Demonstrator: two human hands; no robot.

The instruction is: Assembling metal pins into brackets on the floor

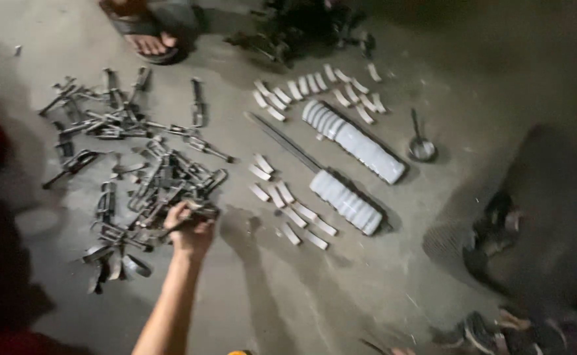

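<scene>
Metal brackets (137,190) lay heaped on the floor (380,276) left of the stacked pale plates (354,141), where one hand (190,230) had closed on a piece, best drawn out gently; no other hand showed.

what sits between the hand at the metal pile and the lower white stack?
Head view: between the hand and the lower white stack lie a few loose pale pieces in a loose row on bare floor.

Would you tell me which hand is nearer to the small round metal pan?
The right hand, though it sits far left of the metal pan, gripping a piece in the dark metal parts pile. The left hand is out of view.
</scene>
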